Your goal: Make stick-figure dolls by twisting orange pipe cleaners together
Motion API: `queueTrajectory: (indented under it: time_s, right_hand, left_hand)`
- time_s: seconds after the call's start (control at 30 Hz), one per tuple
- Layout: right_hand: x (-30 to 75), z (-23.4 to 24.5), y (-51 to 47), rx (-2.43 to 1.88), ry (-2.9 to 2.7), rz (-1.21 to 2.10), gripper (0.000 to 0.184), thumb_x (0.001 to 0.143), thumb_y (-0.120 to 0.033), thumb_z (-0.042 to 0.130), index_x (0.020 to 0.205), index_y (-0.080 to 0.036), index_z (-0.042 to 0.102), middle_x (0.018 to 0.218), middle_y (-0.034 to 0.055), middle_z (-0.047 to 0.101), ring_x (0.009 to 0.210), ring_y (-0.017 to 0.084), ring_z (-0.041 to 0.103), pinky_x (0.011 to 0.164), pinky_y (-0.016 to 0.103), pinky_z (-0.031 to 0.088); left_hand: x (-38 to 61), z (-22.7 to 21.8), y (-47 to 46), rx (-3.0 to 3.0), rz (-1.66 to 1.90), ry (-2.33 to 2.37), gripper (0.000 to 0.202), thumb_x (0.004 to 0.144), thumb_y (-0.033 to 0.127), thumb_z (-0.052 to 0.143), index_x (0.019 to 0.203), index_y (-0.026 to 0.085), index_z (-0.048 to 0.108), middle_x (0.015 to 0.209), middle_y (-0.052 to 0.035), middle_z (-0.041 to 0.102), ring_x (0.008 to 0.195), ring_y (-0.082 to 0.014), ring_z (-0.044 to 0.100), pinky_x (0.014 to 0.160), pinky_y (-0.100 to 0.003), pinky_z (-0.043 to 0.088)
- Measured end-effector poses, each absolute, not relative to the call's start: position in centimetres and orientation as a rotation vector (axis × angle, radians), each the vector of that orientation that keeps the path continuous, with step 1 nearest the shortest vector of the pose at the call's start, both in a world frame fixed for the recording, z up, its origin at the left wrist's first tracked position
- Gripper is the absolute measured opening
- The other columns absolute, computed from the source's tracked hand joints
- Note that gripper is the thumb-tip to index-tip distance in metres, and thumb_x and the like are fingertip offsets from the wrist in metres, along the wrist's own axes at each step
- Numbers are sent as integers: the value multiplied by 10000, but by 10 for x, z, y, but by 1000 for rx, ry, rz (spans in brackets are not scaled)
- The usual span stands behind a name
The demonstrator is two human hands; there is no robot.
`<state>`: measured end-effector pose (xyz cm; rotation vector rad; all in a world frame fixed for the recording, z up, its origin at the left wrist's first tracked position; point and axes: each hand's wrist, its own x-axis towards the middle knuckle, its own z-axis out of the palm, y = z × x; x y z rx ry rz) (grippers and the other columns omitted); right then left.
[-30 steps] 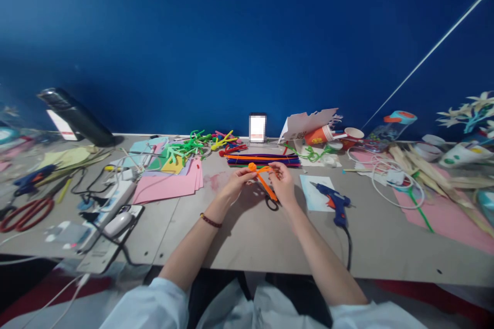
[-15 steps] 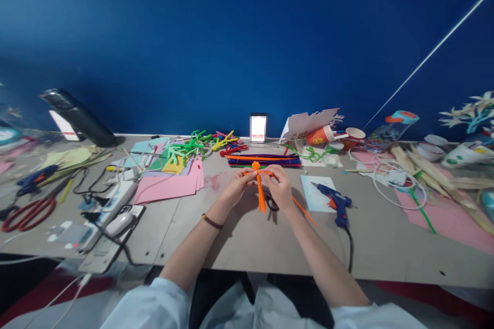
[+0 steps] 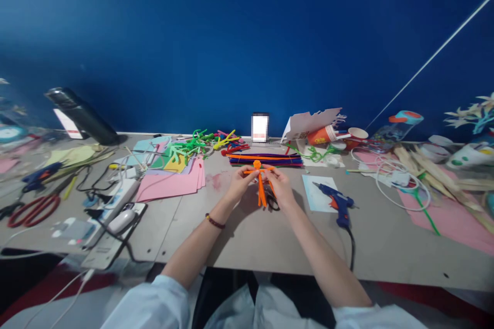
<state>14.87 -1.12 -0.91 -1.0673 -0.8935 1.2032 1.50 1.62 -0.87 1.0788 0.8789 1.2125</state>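
Note:
Between my hands is an orange pipe cleaner figure [image 3: 261, 193], with a round coiled head on top and strands hanging down. My left hand [image 3: 240, 183] pinches it from the left, just under the head. From the right, my right hand [image 3: 280, 187] grips orange pipe cleaner at the same height. Orange strands stick out sideways at both hands. Partly hidden behind the figure and my right hand, a pair of dark-handled scissors [image 3: 273, 202] lies on the table. Beyond my hands sits a bundle of pipe cleaners [image 3: 266, 160] in purple, red and orange.
A blue glue gun [image 3: 339, 203] rests on light blue paper [image 3: 314, 200] to the right, its cord running off the front edge. Left are pink paper sheets [image 3: 165, 187], green pipe cleaner pieces [image 3: 189, 148], a power strip [image 3: 116, 208] and red-handled scissors [image 3: 34, 211]. A phone [image 3: 260, 127] stands against the wall.
The long orange strand that trailed below my right forearm is no longer there. Orange pipe cleaner now stretches sideways across the figure below its head, between both hands.

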Motion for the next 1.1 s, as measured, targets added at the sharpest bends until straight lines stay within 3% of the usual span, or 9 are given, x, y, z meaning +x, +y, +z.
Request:
queueTrajectory:
  time_s: [0.1,0.17,0.33,0.47,0.7,0.87,1.1]
  right_hand:
    - [150,-8,-13,-1045,-1067,1087,448,766,-435,631,1154,-218,577,660,-16,654,646,147,618,690,299,511]
    - [154,-9,-12,-1033,-1161,1073,447,806,-413,580,1207,-218,535,711,1,678,617,139,616,662,293,515]
    - [165,-16,-5,-1119,-1336,923,367,833,-307,497,1183,-218,562,821,26,674,510,110,568,559,277,502]
    - [171,-16,-6,-1187,-1566,557,365,842,-274,516,1203,-255,570,985,47,654,704,146,622,703,318,528]
    - [176,-9,-10,-1134,-1840,104,297,908,-259,453,1149,-266,625,1085,75,635,1009,213,596,905,379,490]
    - [180,-5,-10,-1154,-1901,8,270,930,-264,430,1035,-249,678,1017,84,638,959,216,594,872,378,494]
    - [181,-3,-12,-1121,-1982,-11,238,918,-280,467,986,-277,695,1094,78,623,961,225,576,816,369,500]
  left_hand:
    - [12,-5,17,995,1181,874,269,597,349,792,729,163,651,697,-8,648,609,-113,591,610,-244,451]
    - [10,-2,17,928,1133,845,279,586,350,798,726,157,652,679,-13,647,612,-120,599,609,-244,444]
    - [5,2,19,867,1077,770,244,602,330,792,666,144,648,612,-2,620,559,-91,546,557,-222,388]
    - [5,1,21,822,1072,758,243,586,321,800,637,142,644,555,17,587,504,-72,490,529,-224,351]
    - [4,0,20,842,1049,799,238,589,327,797,697,145,687,625,-8,641,563,-95,545,580,-228,389]
    - [5,-2,19,880,1046,815,253,571,344,810,683,151,690,649,-20,654,601,-112,577,606,-235,421]
    - [8,-6,20,886,1059,831,242,581,350,803,668,160,683,643,-18,641,593,-106,567,585,-218,426]
